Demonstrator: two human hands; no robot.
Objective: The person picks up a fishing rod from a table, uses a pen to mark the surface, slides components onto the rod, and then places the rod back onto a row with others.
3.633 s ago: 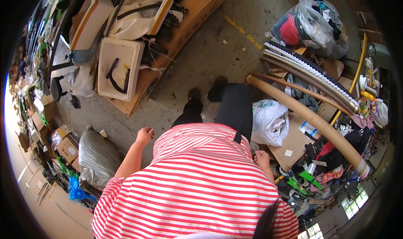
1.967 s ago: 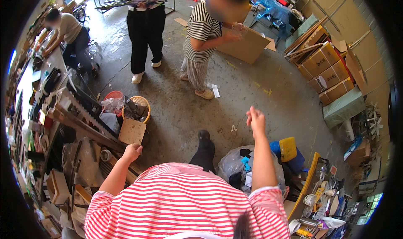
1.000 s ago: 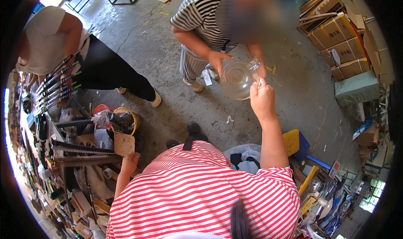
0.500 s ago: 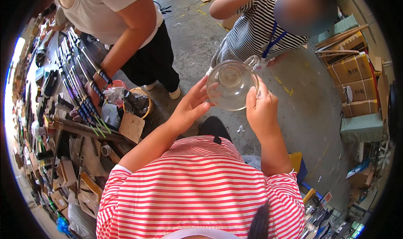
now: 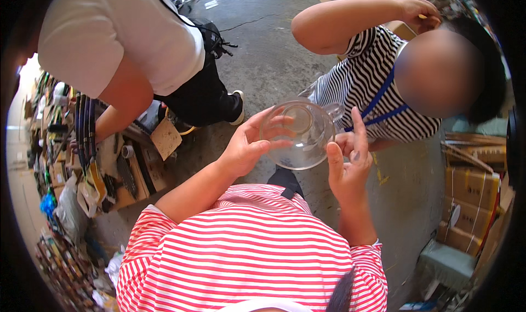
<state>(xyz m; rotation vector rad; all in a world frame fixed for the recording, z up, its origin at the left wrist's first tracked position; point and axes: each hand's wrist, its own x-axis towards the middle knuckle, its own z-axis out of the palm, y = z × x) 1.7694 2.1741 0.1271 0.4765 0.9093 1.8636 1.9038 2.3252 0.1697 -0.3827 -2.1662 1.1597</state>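
A clear, round glass bowl with a small looped glass handle [image 5: 298, 156] is held out in front of my chest. My left hand [image 5: 244, 152] grips its left side, with the fingers showing through the glass and the thumb by the near rim. Just right of the bowl is my right hand [image 5: 353, 169], its index finger stretched out and its thumb raised, with no hold on the glass. The handle points to the far right, above the right thumb.
A person in a striped shirt with a blue lanyard [image 5: 378, 106] stands close ahead on the right. Another person in a white top [image 5: 131, 38] leans over cluttered shelving at left, holding several dark rods [image 5: 86, 125]. Cardboard boxes [image 5: 466, 194] are stacked at right.
My right hand has let go of the bowl and extended its index finger. The bowl has come nearer to me. The white-topped person has moved left with the rods; my view has turned.
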